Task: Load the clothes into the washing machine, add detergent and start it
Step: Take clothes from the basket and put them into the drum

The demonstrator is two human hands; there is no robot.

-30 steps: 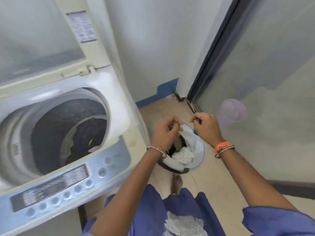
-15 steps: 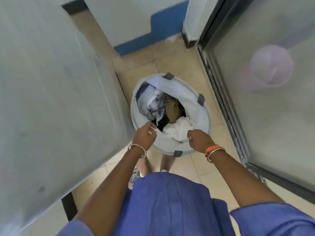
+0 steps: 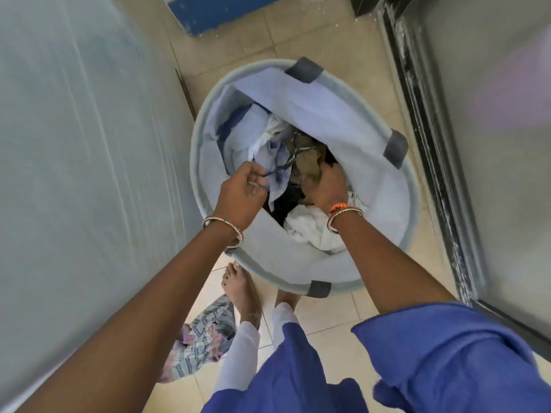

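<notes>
Tiled floor (image 3: 337,34); both hands (curled) grip basket (image 3: 399,186) clothes (image 3: 310,231).

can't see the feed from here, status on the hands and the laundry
Left hand pinching pale blue cloth in basket. Right hand gripping brown garment. Striped cloth on floor by feet.

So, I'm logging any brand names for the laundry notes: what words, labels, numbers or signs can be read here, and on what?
None: no readable text shows in this view.
Round pale grey fabric laundry basket: dark grey tabs, no print.
Pale washing machine side panel: blank and blurred.
Checked cloth on the floor: pattern only.
</notes>
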